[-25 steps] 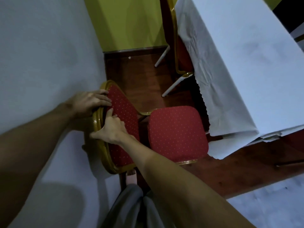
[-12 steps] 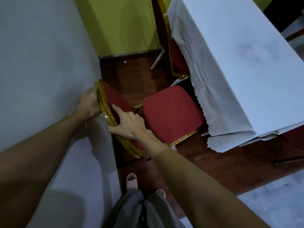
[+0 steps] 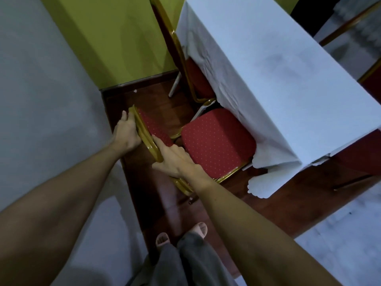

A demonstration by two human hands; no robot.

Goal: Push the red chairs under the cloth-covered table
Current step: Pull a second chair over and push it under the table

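Note:
A red chair (image 3: 216,141) with a gold frame and dotted padding stands beside the white cloth-covered table (image 3: 268,65). Its seat's far corner reaches under the hanging cloth. My left hand (image 3: 126,134) lies flat against the back of the gold backrest rim. My right hand (image 3: 175,159) rests on the backrest's front and top edge, fingers over the red pad. A second red chair (image 3: 198,79) stands farther away with its seat tucked under the table, its tall back toward the green wall.
A pale wall (image 3: 47,100) runs close on the left and a green wall (image 3: 115,38) closes the far end, leaving a narrow strip of dark wooden floor (image 3: 144,193). My feet in sandals (image 3: 181,234) stand behind the chair. Another chair (image 3: 371,73) shows at the right edge.
The chair has swung and slid toward the table, so its seat now meets the cloth. My left hand went from gripping the backrest's top to pressing behind it. Both hands followed.

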